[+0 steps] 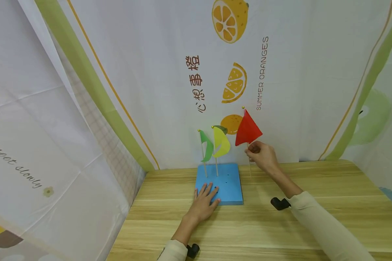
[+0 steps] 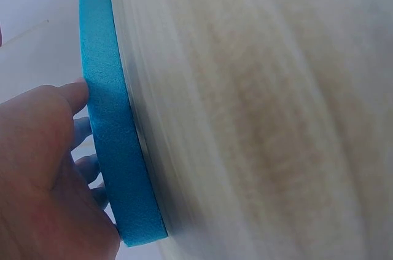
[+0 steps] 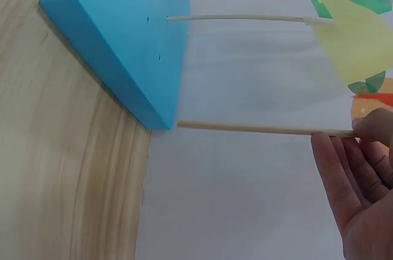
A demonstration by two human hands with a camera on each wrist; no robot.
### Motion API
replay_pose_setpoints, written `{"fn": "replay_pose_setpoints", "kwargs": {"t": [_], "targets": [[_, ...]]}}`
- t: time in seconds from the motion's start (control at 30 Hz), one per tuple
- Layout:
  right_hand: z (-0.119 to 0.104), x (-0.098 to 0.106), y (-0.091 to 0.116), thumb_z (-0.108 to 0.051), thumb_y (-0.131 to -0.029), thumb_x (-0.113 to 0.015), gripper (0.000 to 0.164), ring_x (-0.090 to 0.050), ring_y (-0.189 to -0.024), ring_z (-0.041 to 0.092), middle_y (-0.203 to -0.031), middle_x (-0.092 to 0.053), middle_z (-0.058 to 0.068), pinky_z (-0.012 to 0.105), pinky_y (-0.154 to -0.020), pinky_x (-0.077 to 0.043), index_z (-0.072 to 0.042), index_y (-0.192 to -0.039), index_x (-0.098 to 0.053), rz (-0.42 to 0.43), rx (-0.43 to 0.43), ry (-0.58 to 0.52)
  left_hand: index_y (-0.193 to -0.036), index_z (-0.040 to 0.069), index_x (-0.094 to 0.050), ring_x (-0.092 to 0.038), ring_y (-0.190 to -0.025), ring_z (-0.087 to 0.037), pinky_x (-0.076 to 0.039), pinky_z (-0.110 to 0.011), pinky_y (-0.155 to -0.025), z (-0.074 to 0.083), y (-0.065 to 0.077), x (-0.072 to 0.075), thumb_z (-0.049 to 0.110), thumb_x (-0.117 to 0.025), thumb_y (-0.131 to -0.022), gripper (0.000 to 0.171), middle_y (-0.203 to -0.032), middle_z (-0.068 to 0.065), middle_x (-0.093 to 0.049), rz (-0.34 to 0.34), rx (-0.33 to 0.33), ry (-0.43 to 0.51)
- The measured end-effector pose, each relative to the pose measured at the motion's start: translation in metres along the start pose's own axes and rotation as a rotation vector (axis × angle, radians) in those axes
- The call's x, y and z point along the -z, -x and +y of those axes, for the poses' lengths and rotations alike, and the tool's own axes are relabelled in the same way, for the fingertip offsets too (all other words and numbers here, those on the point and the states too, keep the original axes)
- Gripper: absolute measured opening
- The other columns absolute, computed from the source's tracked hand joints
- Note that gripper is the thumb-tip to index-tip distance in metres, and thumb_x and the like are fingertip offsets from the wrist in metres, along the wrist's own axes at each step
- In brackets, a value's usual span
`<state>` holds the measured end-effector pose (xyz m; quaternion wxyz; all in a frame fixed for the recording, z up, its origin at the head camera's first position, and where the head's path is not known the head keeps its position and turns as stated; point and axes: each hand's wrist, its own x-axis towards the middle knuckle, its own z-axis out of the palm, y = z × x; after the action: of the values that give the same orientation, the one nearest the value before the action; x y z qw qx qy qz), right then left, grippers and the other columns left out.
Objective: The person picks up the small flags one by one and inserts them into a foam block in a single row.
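Note:
My left hand (image 1: 200,206) rests with its fingers spread on the front left of a blue foam block (image 1: 230,192). The left wrist view shows its thumb and fingertips against the block's upper face. Between thumb and fingers my right hand (image 1: 262,154) pinches the wooden stick (image 3: 258,128) of a red flag (image 1: 248,130), just below the cloth. That flag is upright to the right of the block, its lower stick end apart from the block. A green flag (image 1: 208,149) and a yellow flag (image 1: 223,141) stand in the block's back part. Small holes show in its top.
The block lies on a wood-grain table (image 1: 261,228) near its back edge. Behind hangs a white cloth (image 1: 170,108) printed with oranges, and another cloth (image 1: 85,145) hangs at the left. Black pieces (image 1: 280,203) sit at both wrists.

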<state>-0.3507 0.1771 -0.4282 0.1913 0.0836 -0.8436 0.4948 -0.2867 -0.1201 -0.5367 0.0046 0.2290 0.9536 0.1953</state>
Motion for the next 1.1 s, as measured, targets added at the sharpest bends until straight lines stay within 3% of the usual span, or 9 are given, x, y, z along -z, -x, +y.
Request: {"fn": "replay_pose_setpoints", "kwargs": {"t": [1.1], "targets": [[-0.013,-0.025,-0.009,-0.008,-0.099,-0.076,0.015,-0.077,-0.088,0.033,-0.100,-0.075,0.022,0.024,-0.072,-0.065,0.005,-0.105,-0.070,-0.045,0.027,-0.036,-0.164,0.015,-0.044,-0.021,-0.165,-0.041,-0.012,-0.071,-0.131,0.001,0.000,0.001,0.042,-0.052,-0.113,0.059,-0.176,-0.015,-0.029,-0.002,-0.001,0.012]]}}
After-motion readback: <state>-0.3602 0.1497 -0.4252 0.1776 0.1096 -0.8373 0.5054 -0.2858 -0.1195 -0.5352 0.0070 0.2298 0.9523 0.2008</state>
